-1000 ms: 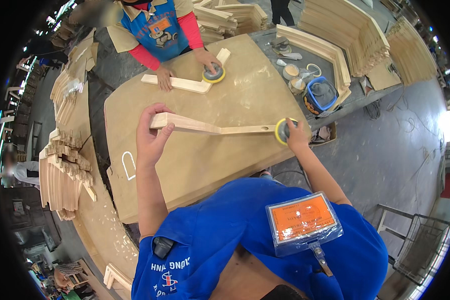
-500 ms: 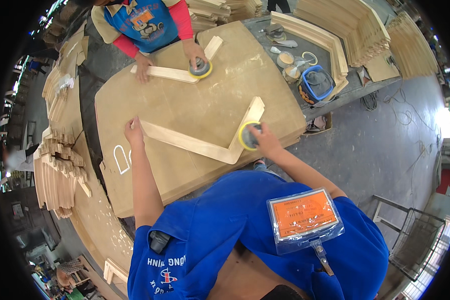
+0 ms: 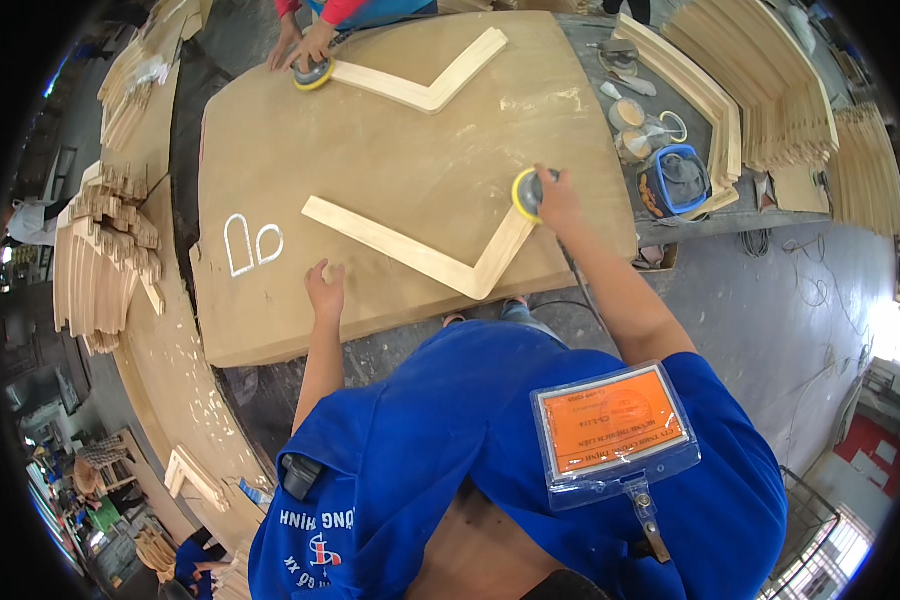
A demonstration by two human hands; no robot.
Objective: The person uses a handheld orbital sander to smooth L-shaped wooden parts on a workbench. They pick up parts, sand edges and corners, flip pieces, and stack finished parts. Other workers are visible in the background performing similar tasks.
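Observation:
My right hand is closed around a round disc sander with a yellow rim, a hose trailing back beneath my forearm. The sander rests at the far right end of a pale V-shaped wooden piece, partly hiding that end. This piece lies flat on the brown board-topped table, its bend toward me. My left hand is open, fingers apart, nearer to me than the piece's left end and not touching it.
Across the table, a co-worker's hands hold another sander on a similar wooden piece. At right stand a blue-rimmed tub, round containers and stacked wooden frames. More wooden parts are piled at left.
My left hand has let go of the wooden piece's left end and drawn back. My right hand has moved the sander to the right arm's far end. The co-worker's sander has shifted left.

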